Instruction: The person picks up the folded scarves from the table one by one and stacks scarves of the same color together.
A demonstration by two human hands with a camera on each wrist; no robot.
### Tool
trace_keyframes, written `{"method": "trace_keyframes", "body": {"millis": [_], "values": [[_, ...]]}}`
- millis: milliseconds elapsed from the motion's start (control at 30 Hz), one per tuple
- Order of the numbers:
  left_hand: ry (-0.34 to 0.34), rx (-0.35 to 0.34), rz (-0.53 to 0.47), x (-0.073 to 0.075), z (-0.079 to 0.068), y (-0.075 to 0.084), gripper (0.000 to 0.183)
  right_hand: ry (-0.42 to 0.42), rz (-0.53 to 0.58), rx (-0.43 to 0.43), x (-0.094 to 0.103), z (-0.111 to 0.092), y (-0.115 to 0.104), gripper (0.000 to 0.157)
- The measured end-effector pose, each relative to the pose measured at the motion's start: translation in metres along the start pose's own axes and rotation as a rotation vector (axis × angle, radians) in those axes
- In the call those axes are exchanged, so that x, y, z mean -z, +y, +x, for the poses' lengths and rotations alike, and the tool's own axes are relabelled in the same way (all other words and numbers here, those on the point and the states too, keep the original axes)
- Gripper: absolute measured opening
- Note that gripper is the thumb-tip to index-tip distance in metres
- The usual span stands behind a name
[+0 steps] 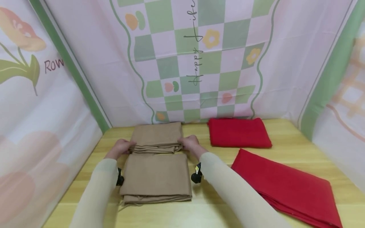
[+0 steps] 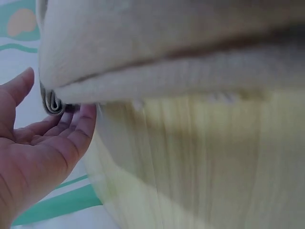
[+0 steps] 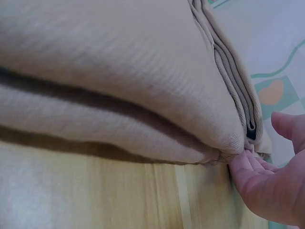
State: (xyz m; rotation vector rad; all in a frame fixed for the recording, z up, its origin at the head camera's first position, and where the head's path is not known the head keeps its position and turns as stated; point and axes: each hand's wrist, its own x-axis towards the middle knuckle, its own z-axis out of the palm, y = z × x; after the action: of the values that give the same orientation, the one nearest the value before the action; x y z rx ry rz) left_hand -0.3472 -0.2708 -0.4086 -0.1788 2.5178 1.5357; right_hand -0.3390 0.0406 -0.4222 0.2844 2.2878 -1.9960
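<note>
A folded tan cloth point(image 1: 156, 134) lies at the back left of the table, its layered front edge towards me. My left hand point(image 1: 121, 148) holds the left front corner of this cloth. At the right front corner, my right hand point(image 1: 191, 143) holds it too. In the left wrist view the left fingers point(image 2: 78, 129) reach under a rolled edge, the thumb above. In the right wrist view the right fingers point(image 3: 250, 167) tuck beneath the layered corner, thumb raised beside it. A second folded tan cloth point(image 1: 155, 175) lies directly in front, between my forearms.
To the right, a folded red cloth point(image 1: 239, 133) lies near the back edge. Another folded red cloth point(image 1: 288, 186) lies slanted nearer me, beside my right forearm. Printed fabric hangings point(image 1: 199, 63) stand behind the wooden table point(image 1: 159, 218) and at both sides.
</note>
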Motion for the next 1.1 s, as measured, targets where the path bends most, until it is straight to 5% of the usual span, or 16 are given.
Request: {"method": "trace_keyframes", "body": {"millis": [367, 567, 767, 1100], "values": [[-0.022, 0.110, -0.107, -0.001, 0.006, -0.003, 0.026, -0.109, 0.200, -0.119, -0.003, 0.014, -0.002, 0.033], [-0.039, 0.084, -0.153, -0.005, 0.010, -0.002, 0.027, -0.099, 0.147, -0.089, -0.003, 0.015, -0.002, 0.013], [-0.043, 0.072, -0.202, -0.005, 0.011, -0.002, 0.030, -0.055, 0.064, -0.053, -0.006, 0.020, -0.001, 0.028], [-0.032, 0.086, -0.214, -0.003, 0.015, -0.002, 0.027, -0.009, 0.122, -0.040, -0.013, 0.037, 0.001, 0.033]]}}
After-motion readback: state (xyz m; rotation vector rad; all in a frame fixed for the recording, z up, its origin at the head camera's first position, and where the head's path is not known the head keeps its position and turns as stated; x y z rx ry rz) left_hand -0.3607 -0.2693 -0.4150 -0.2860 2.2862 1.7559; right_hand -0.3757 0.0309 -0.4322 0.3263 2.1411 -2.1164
